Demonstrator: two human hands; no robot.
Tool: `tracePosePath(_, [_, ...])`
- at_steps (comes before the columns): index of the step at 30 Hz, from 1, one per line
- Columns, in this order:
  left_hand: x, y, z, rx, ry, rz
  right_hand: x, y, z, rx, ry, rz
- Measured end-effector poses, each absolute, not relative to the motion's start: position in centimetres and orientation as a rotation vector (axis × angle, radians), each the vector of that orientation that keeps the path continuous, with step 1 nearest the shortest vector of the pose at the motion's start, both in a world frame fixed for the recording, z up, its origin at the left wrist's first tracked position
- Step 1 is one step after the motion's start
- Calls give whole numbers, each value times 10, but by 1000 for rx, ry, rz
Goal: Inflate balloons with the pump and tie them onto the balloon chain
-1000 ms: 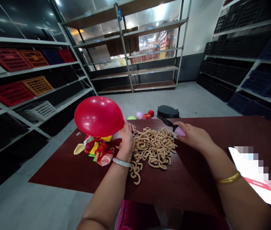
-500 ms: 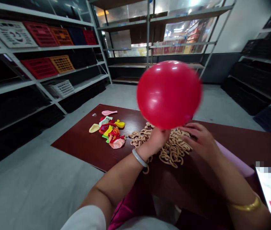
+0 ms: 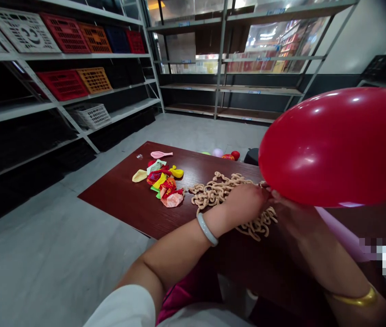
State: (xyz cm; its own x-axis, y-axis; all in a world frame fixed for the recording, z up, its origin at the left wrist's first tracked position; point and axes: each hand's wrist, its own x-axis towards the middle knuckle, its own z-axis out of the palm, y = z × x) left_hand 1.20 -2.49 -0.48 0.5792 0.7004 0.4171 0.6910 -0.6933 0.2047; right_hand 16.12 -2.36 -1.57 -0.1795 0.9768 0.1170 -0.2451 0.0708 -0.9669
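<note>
Big red balloon (image 3: 336, 145): up over the table (image 3: 117, 200), right side, neck end at the hands
Grip: left hand (image 3: 249, 204) and right hand (image 3: 293, 215) bunched together at the neck, fingers curled, can't tell which one's pinching it
Under the left hand: pile of tan twisty pieces (image 3: 213, 190)
Limp balloons (image 3: 165, 181): loose heap, farther left
Crates (image 3: 65, 85): white, red, orange, blue on the left rack (image 3: 80, 56), honestly can't make out any contents

around the limp balloons (image 3: 160, 179), a hand could pass over the tabletop (image 3: 117, 190) from six to nine o'clock; at twelve a pink balloon (image 3: 159, 155) intrudes, at three the beige heap (image 3: 213, 193), the left hand (image 3: 247, 205) and, beyond, the inflated red balloon (image 3: 336, 145).
</note>
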Motion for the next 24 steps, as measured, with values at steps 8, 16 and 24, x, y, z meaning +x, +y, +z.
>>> tracePosePath(8, [-3,-20,11,2050,817,1165,160,-14,12,-798,-1018,1544])
tracePosePath(16, [-48,6,25,1205,614,1310,99,12,49,-747,-1318,1537])
tracePosePath(24, [-75,31,16,679,624,1691,96,35,23,-755,-2605,304])
